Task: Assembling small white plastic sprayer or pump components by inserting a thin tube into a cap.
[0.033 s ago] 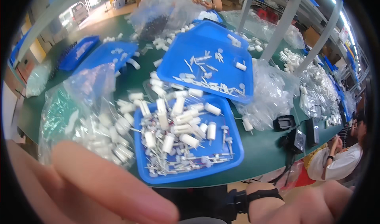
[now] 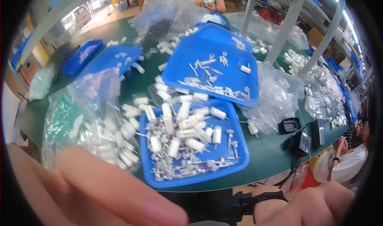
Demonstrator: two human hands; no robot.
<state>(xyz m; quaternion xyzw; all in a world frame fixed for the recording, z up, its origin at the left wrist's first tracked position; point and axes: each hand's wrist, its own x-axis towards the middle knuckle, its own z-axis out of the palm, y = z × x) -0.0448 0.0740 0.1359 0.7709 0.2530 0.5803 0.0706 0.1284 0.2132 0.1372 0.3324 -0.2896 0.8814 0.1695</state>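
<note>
My left hand [image 2: 99,186] fills the lower left, very close and blurred. One finger is stretched out, and nothing shows in its grasp; part of the hand lies beyond the picture's edge. At the lower right is my right hand [image 2: 315,208], with a black strap [image 2: 273,195] around the wrist and its fingers hidden. Between and beyond the hands, a blue tray [image 2: 244,156] holds white cylinders [image 2: 194,145] with thin metal pins, and many loose pins with round grey heads [image 2: 211,165]. Neither hand visibly touches the tray.
A second blue tray [image 2: 175,68] with scattered small parts overlaps the near tray's back edge. Clear plastic bags [image 2: 271,98] lie on both sides, the left one over white cylinders. A black power adapter [image 2: 302,143] sits right. Grey posts [image 2: 285,24] rise behind. Co-workers sit across and right.
The whole scene sits slightly lower and farther right in the picture. My left finger reaches a little farther right. The parts in the trays look unchanged.
</note>
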